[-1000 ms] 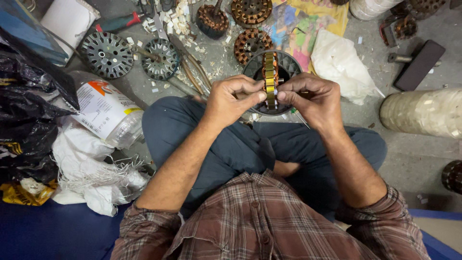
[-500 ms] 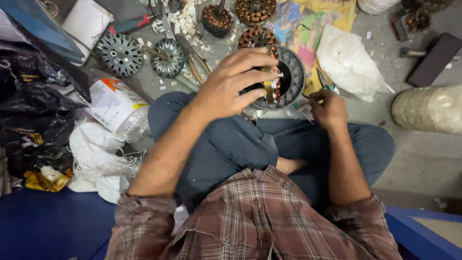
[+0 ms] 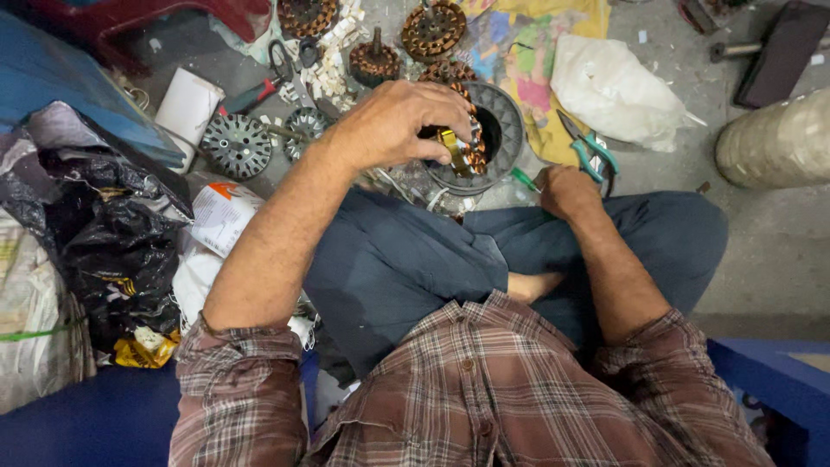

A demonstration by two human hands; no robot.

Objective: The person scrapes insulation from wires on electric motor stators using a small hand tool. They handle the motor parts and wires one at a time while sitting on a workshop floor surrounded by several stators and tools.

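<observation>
Evenly lit from above by soft, diffuse indoor light, moderately bright, with no single hard source visible. Only faint, soft-edged shadows under the left hand [image 3: 399, 123] and along the forearm, deeper shade pooled between the crossed legs. Mild glare on the white plastic bag [image 3: 616, 88] and on the folds of the black plastic bag [image 3: 104, 233], whose creases sink into near black. Sharp focus across the middle: copper windings of the stator [image 3: 467, 143] readable, shirt weave crisp. Slight softness around the right hand [image 3: 566, 192]. Wide-angle stretch toward the corners, floor edges bowed, colours warm and saturated.
</observation>
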